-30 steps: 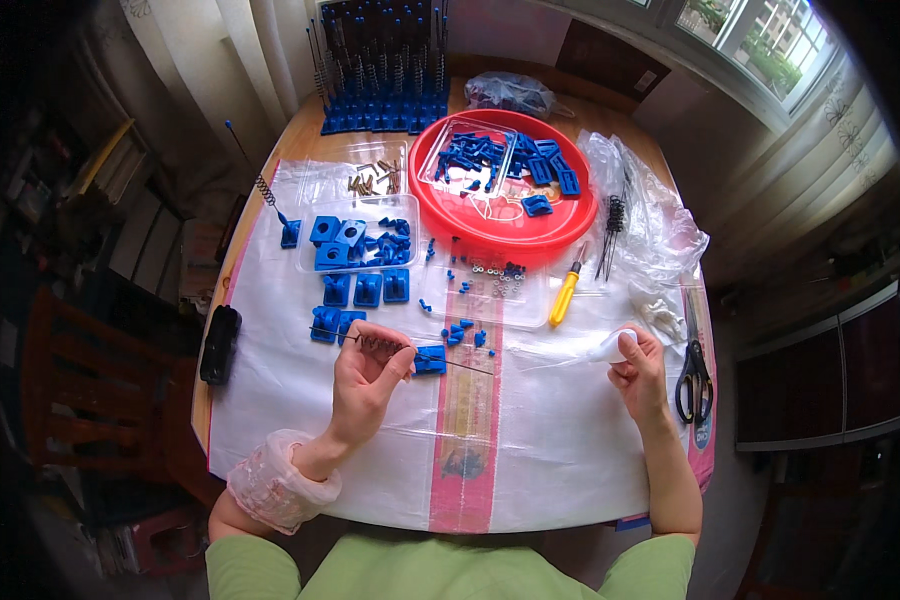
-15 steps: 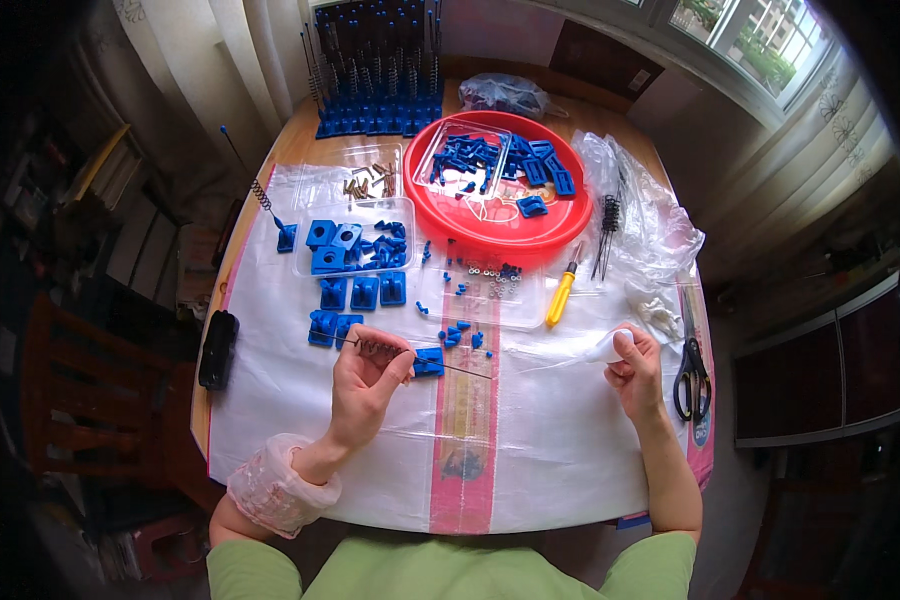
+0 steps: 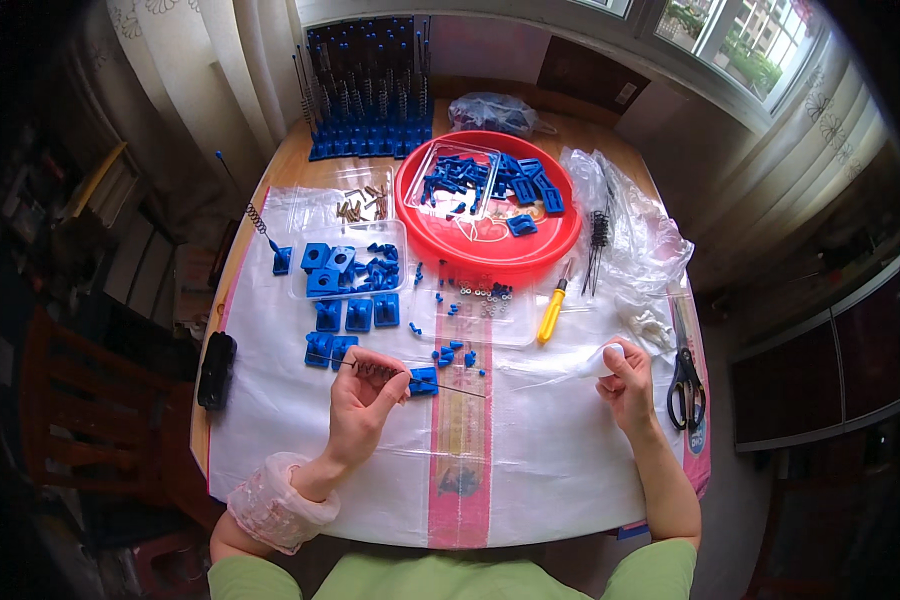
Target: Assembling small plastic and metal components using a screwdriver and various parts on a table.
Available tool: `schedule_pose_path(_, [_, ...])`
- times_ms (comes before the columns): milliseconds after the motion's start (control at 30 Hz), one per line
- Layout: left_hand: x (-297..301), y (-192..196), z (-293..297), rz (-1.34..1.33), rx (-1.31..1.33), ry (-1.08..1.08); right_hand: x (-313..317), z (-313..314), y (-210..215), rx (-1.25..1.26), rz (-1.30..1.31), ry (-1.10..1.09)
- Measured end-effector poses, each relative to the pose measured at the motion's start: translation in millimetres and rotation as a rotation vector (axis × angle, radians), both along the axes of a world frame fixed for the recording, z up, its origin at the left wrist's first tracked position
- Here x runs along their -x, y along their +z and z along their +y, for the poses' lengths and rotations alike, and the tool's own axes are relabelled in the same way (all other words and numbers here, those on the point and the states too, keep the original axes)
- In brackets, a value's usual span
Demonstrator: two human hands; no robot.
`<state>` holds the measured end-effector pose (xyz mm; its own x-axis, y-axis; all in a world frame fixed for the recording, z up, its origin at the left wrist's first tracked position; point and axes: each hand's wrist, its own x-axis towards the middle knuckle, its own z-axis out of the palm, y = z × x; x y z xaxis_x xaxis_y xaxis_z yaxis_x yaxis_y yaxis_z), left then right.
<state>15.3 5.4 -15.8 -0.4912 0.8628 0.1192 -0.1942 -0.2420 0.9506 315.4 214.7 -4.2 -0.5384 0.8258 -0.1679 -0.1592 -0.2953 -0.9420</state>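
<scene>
My left hand (image 3: pixel 365 402) is closed around a dark wire rod with a coiled spring (image 3: pixel 375 371) on it; the rod's thin straight end points right. Just beyond these fingers lies a blue plastic base (image 3: pixel 423 381), with more blue bases (image 3: pixel 358 314) farther left. Over the right side of the table, my right hand (image 3: pixel 627 385) grips a small white bottle-like thing (image 3: pixel 600 362), partly hidden by the fingers. Its pale, tapering end points left, toward the rod but apart from it. Small blue knobs (image 3: pixel 452 353) are scattered between the hands, farther back.
Behind the hands stand a red basin (image 3: pixel 490 255) of blue parts and a clear tray (image 3: pixel 400 262). A yellow-handled screwdriver (image 3: pixel 552 315), black springs (image 3: pixel 597 235) and black scissors (image 3: pixel 684 388) lie rightward. Assembled spring pieces (image 3: pixel 370 130) stand at the back; a black case (image 3: pixel 217 370) lies left.
The view has shifted, so the table's things sit a little lower in the picture. Both hands keep their holds, with little movement otherwise.
</scene>
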Motion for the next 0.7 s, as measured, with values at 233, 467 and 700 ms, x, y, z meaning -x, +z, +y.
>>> schedule_pose_path(233, [0.4, -1.5, 0.1, -0.013, -0.003, 0.0, 4.1, -1.1, 0.2, -0.016, -0.031, -0.012])
schedule_pose_path(467, [1.7, -3.0, 0.1, -0.01, -0.001, -0.013, 2.8, -1.0, -2.4, -0.037, -0.045, 0.011])
schedule_pose_path(700, [0.8, -2.4, 0.6, -0.008, 0.002, -0.008, 5.1, -3.1, 0.8, -0.026, -0.068, -0.019])
